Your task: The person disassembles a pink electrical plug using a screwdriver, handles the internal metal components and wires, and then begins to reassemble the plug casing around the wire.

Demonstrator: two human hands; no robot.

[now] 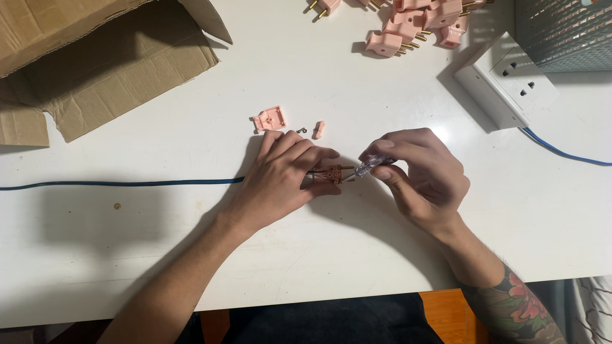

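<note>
While left hand [280, 175] pins plug [331, 174] — screwdriver [373, 164] in right hand [424, 172]

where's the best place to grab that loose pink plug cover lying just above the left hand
Probably by its two long side edges, coming straight down from above. The pink cover lies flat on the white table with its hollow side up, so nothing sticks out to pinch but the rim. Its right side is the more crowded one: a small screw and a pink clip lie there, with the left hand just below.

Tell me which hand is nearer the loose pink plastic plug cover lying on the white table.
Left. The left hand lies just below the pink plastic plug cover, fingertips nearly reaching it; the right hand is farther off to its right.
</note>
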